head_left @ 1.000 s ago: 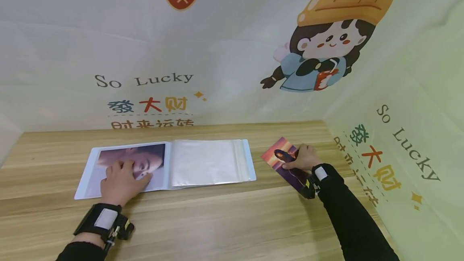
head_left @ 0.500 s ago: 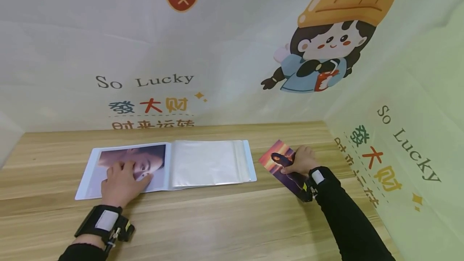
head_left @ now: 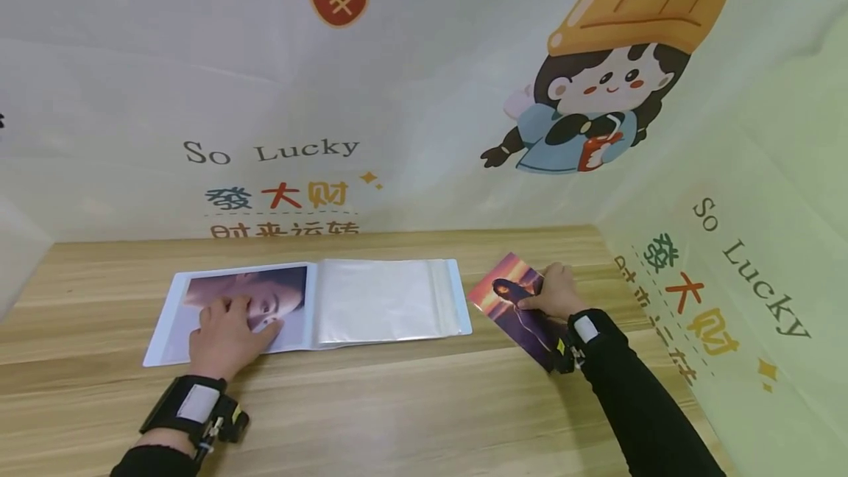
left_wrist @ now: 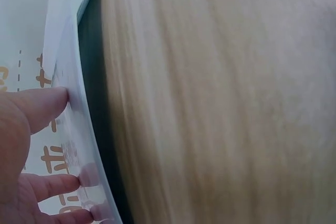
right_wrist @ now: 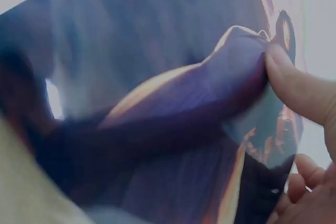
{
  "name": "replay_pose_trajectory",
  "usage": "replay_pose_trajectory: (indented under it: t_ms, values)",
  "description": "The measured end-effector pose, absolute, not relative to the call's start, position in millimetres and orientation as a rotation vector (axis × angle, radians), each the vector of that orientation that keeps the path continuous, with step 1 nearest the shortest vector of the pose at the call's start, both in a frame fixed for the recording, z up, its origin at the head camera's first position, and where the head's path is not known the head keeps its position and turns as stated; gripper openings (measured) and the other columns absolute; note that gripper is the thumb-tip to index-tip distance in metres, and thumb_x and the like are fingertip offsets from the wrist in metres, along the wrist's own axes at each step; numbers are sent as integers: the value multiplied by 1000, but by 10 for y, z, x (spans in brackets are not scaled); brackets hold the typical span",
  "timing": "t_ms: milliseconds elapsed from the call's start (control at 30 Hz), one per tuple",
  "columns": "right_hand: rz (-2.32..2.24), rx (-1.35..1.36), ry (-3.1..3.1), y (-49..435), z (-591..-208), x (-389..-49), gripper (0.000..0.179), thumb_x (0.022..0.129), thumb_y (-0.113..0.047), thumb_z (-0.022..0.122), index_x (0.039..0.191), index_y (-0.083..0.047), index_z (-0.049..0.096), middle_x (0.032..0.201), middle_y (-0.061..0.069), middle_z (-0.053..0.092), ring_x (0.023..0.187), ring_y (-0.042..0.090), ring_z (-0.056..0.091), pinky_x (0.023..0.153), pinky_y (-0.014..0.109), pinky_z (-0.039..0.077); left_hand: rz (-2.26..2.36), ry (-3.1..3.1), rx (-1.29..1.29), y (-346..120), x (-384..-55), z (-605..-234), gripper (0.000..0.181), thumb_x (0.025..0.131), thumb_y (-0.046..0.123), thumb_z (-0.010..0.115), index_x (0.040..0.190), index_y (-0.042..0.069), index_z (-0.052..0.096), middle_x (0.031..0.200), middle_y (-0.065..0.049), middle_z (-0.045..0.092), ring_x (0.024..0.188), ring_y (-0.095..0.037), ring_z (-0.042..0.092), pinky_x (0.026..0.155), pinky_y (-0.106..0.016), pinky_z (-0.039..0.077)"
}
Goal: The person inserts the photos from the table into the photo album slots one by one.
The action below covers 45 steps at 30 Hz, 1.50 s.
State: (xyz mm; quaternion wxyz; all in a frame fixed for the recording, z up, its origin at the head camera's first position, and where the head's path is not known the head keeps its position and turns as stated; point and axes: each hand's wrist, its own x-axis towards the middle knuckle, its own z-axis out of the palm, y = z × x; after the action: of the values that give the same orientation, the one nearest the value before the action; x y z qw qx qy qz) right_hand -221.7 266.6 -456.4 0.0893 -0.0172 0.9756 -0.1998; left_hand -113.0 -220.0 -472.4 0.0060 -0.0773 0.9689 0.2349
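Observation:
A photo album (head_left: 380, 300) lies spread flat on the table in the head view, with a clear sleeve on its right page. Tucked into its left page is a close-up portrait photo (head_left: 285, 287). My left hand (head_left: 228, 337) rests on that portrait with fingers spread and partly covers it; in the left wrist view, its thumb (left_wrist: 47, 106) and fingertips touch the glossy page. To the right of the album, my right hand (head_left: 559, 294) pinches a loose sunset photo (head_left: 505, 291) at its right edge. In the right wrist view, the thumb (right_wrist: 299, 85) lies on the photo's printed face.
The wooden table (head_left: 397, 411) stretches in front of the album. A pale printed cloth (head_left: 424, 131) hangs behind the table and along its right side. Both wrists wear black camera straps.
My right hand has shifted the sunset photo slightly left, toward the album. The left hand stays in place on the portrait. The head view has shifted a little.

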Motion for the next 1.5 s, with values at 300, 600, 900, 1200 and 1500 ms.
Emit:
replay_pose_trajectory:
  t_ms: [300,600,900,1200,1500]
  values:
    - [-842,-187,3051,2550,-4298,-2300,27,88,-1,53,105,13,37,104,26,33,91,37,37,76,45,37,771,3146,-173,-2044,-1146,-4632,53,78,34,64,106,-9,51,106,-34,44,100,-49,39,72,-62,34]
    - [-701,-662,3288,2211,-3792,-2290,13,91,0,50,100,4,42,94,18,43,80,28,42,71,40,38,1157,3010,204,-1622,-1394,-4316,60,87,23,60,130,-11,37,126,-31,42,117,-44,38,96,-53,31]
    - [-958,-1191,3055,1394,-3496,-2030,17,88,0,55,98,0,41,92,12,44,81,23,43,72,35,40,1694,2613,535,-1140,-1524,-4056,55,86,24,64,132,2,42,124,-15,51,112,-26,50,93,-37,40]
    - [-1085,-1361,2893,950,-3437,-1943,19,89,-5,56,103,-1,45,96,10,48,84,19,46,75,30,42,1902,2522,367,-1155,-1486,-3946,28,89,22,60,105,0,61,76,-7,63,59,-9,52,53,-23,43]
    - [-960,-1378,2992,957,-3592,-2063,57,89,-5,56,134,11,26,138,26,28,121,31,38,102,34,29,1846,2672,15,-1677,-1449,-3835,43,90,35,56,113,-2,56,91,-9,63,66,-4,52,59,-19,43]
